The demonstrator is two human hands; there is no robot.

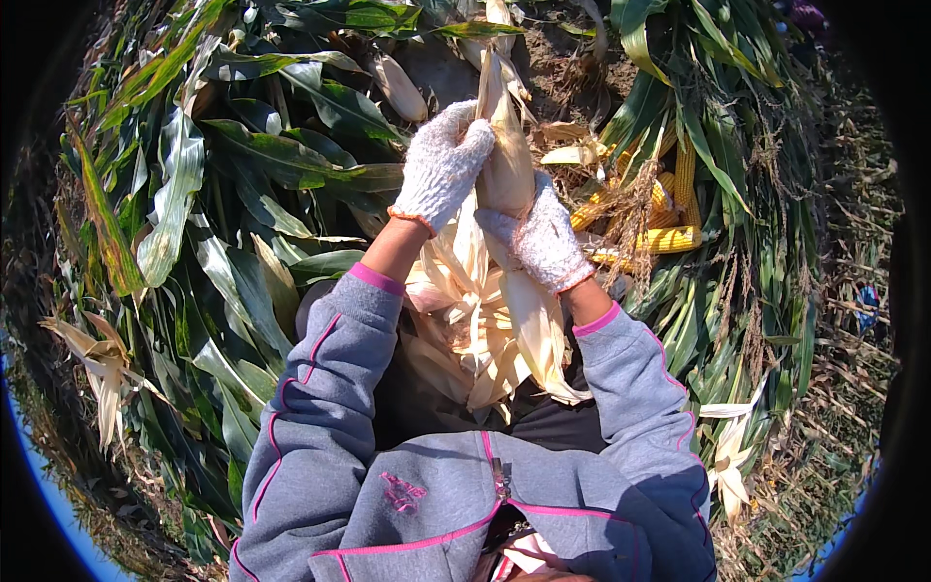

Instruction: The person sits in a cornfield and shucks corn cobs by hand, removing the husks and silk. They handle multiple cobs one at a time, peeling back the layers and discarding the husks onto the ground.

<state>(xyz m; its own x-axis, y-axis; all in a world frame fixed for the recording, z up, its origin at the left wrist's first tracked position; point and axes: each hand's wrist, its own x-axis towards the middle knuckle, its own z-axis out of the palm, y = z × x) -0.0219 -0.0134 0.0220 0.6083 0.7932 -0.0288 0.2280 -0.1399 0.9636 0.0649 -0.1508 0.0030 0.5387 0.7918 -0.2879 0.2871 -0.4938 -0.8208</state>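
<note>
Both my hands wear white knitted gloves with orange cuffs. Between them an ear of corn stands with its tip away from me, still wrapped in pale dry husk; no kernels show on it. My left hand is closed on the ear's upper left side, its thumb against the husk. Lower down, my right hand wraps round the base from the right. Long husk leaves hang below that hand. A heap of stripped husks lies in my lap beneath.
Several bare yellow cobs lie in a pile to the right, partly under dry tassels. Green corn stalks and leaves spread on both sides. Another husked-over ear rests at the far left of my hands, near bare soil.
</note>
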